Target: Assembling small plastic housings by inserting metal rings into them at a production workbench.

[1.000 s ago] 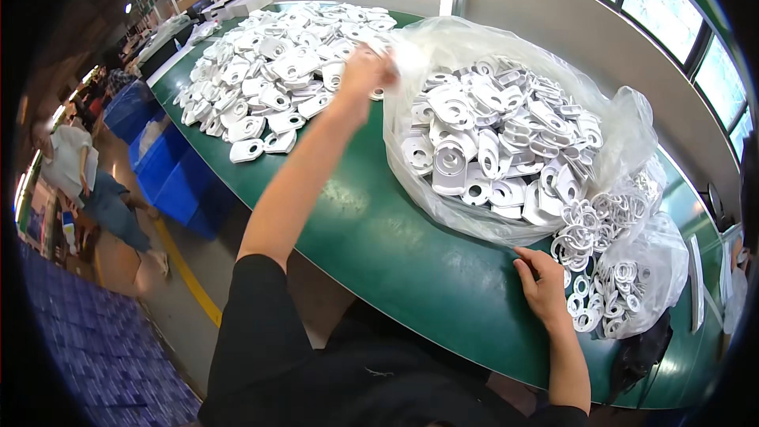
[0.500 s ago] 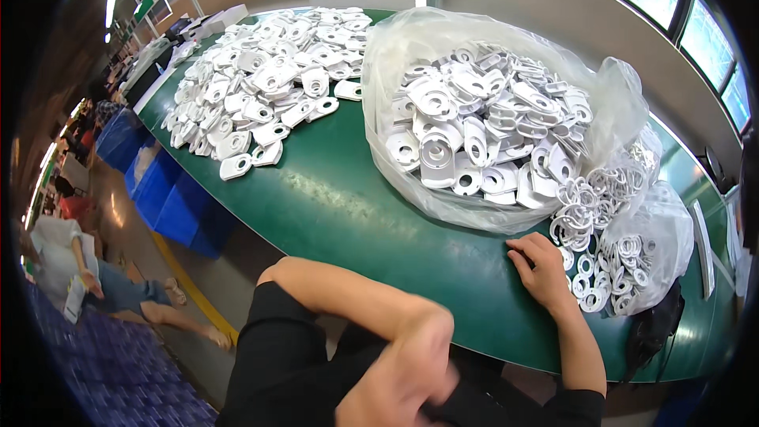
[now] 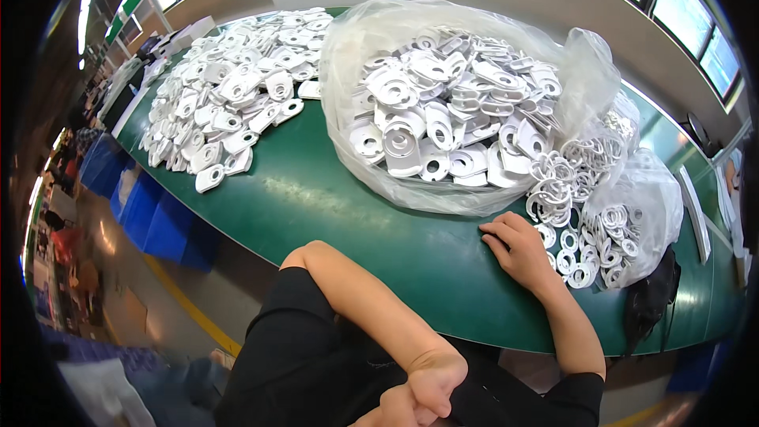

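My right hand [image 3: 518,251] rests on the green table [image 3: 356,229], fingers loosely bent, thumb apart and nothing held. Just right of it lie flat white rings [image 3: 581,274], some loose on the table, others in a clear plastic bag [image 3: 660,186]. Beyond this hand, a large clear bag [image 3: 344,122] gapes around a heap of white plates with round holes [image 3: 402,146]. My left arm is bent, its elbow at the table's near edge. Close to my body, my left hand [image 3: 427,395] is curled closed at the lower edge. Its grip is partly hidden; I cannot see anything in it.
A wide pile of similar white plates [image 3: 225,122] covers the table's far left. Blue bins [image 3: 162,217] stand beyond its left edge. At the right are a black bag [image 3: 652,296] and a long white strip [image 3: 694,213]. A person [image 3: 138,387] is blurred at lower left.
The view has shifted, so the table's contents appear farther left and higher. My left hand has moved lower, toward the frame's edge. The right hand stays on the table. The passer-by has come nearer.
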The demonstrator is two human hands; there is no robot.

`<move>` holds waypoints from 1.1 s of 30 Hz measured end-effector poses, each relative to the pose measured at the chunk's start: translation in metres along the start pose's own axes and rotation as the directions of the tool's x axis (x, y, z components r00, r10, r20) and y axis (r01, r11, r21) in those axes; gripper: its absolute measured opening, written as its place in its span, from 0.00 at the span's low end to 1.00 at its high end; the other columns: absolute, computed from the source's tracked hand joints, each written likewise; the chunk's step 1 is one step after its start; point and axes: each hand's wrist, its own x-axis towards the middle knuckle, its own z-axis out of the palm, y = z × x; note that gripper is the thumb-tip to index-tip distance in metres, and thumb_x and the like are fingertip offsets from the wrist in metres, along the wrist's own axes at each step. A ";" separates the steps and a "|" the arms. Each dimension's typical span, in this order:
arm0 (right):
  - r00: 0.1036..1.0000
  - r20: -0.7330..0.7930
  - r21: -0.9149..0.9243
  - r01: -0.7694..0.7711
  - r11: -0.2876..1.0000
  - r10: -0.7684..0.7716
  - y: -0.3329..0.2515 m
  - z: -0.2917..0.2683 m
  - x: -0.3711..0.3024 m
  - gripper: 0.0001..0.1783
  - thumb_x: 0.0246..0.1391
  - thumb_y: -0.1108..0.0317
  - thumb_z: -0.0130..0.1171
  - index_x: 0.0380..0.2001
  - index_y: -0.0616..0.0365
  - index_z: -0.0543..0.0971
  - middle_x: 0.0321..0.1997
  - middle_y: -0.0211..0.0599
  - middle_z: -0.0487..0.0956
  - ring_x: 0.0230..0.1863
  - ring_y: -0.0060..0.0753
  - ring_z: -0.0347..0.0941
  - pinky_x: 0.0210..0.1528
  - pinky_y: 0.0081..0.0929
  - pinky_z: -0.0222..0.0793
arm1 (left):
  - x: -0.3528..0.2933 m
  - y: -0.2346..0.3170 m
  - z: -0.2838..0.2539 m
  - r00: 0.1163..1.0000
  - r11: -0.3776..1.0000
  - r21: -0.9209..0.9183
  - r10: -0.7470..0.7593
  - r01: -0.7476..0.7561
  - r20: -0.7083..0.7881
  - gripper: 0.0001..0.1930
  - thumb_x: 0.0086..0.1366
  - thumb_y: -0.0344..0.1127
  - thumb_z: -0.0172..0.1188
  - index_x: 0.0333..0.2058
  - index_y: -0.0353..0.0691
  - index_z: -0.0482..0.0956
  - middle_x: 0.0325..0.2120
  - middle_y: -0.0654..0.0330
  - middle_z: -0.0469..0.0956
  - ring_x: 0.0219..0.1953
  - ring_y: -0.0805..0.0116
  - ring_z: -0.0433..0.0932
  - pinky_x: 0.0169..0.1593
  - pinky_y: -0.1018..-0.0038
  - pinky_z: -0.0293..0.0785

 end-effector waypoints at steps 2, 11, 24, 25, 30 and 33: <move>1.000 -0.011 -0.009 -0.009 1.000 0.009 0.002 0.001 -0.002 0.08 0.49 0.73 0.61 0.35 0.59 0.80 0.32 0.37 0.75 0.34 0.40 0.73 0.35 0.31 0.69 | -0.010 0.003 -0.002 1.000 0.999 -0.048 -0.021 0.021 -0.008 0.23 0.71 0.45 0.46 0.63 0.60 0.60 0.65 0.82 0.55 0.60 0.69 0.59 0.49 0.67 0.56; 1.000 -0.017 -0.006 -0.008 1.000 0.008 -0.003 0.000 -0.002 0.08 0.49 0.73 0.60 0.35 0.59 0.79 0.32 0.39 0.75 0.35 0.43 0.73 0.37 0.33 0.69 | -0.049 -0.107 -0.106 0.481 0.686 -0.055 0.562 -0.726 0.673 0.17 0.60 0.38 0.55 0.50 0.56 0.72 0.36 0.72 0.68 0.44 0.76 0.67 0.40 0.74 0.63; 0.996 0.089 -0.147 -0.006 0.989 0.020 0.008 -0.039 -0.010 0.08 0.50 0.68 0.60 0.35 0.57 0.79 0.32 0.36 0.77 0.36 0.41 0.74 0.37 0.34 0.71 | 0.028 -0.213 -0.268 0.218 0.160 0.952 -0.951 -0.260 0.219 0.19 0.65 0.40 0.51 0.52 0.37 0.71 0.52 0.47 0.68 0.54 0.45 0.64 0.57 0.60 0.61; 0.997 0.066 -0.153 -0.039 0.987 0.049 0.009 -0.049 -0.010 0.09 0.49 0.68 0.60 0.34 0.58 0.79 0.31 0.37 0.78 0.35 0.41 0.74 0.37 0.34 0.71 | 0.030 -0.210 -0.265 0.211 0.164 0.952 -0.952 -0.257 0.221 0.19 0.65 0.40 0.51 0.52 0.37 0.71 0.52 0.47 0.68 0.54 0.45 0.64 0.57 0.60 0.61; 0.911 0.181 -0.206 -0.334 0.920 0.371 0.016 -0.089 -0.017 0.15 0.41 0.69 0.66 0.36 0.58 0.79 0.30 0.38 0.78 0.35 0.40 0.75 0.37 0.33 0.69 | 0.036 -0.208 -0.278 0.243 0.102 0.983 -0.960 -0.154 0.138 0.18 0.61 0.34 0.56 0.49 0.34 0.73 0.47 0.48 0.72 0.50 0.49 0.69 0.56 0.62 0.63; 0.928 0.173 -0.312 -0.267 0.912 0.331 0.018 -0.088 -0.022 0.17 0.38 0.68 0.68 0.36 0.58 0.79 0.32 0.37 0.76 0.34 0.39 0.74 0.38 0.33 0.68 | 0.043 -0.213 -0.311 0.262 0.217 0.972 -0.936 -0.094 0.235 0.17 0.58 0.29 0.57 0.48 0.33 0.74 0.45 0.47 0.74 0.50 0.50 0.70 0.55 0.63 0.64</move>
